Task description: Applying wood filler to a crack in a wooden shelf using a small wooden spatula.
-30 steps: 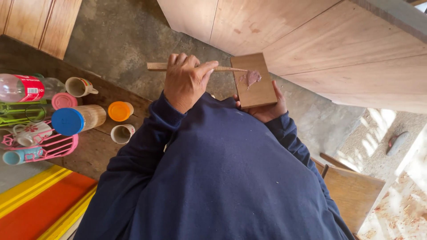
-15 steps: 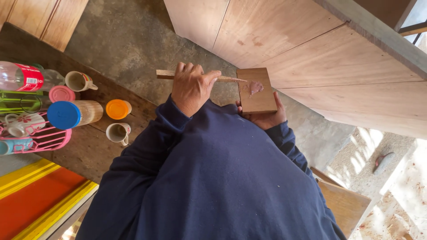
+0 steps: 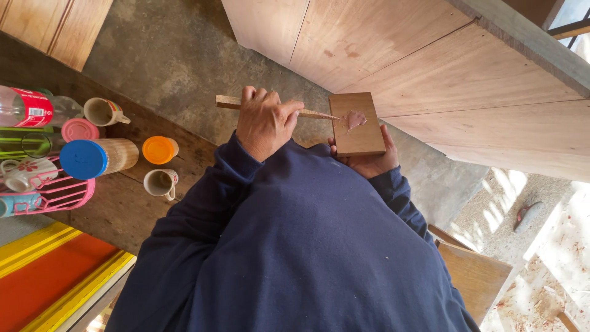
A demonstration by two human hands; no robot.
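My left hand [image 3: 264, 123] is closed around a thin wooden stick [image 3: 228, 101] whose pointed end reaches the left edge of a small wooden board [image 3: 356, 138]. A dab of reddish-brown paste [image 3: 353, 118] sits on the upper part of the board, just past the stick's tip. My right hand [image 3: 369, 163] holds the board from below, with fingers showing at its lower edge. Both arms are in dark blue sleeves [image 3: 295, 246].
Large plywood panels [image 3: 430, 67] lean at the upper right over a concrete floor [image 3: 178, 55]. On a dark wooden bench [image 3: 117, 203] at the left stand mugs [image 3: 161, 182], an orange-lidded jar [image 3: 160, 149], a blue-lidded container [image 3: 92, 158], a plastic bottle [image 3: 31, 107] and a pink rack [image 3: 55, 193].
The view has shifted slightly. My left hand has drawn the stick a little leftwards, so its tip went from on the paste to just beside it. My right hand keeps the board steady.
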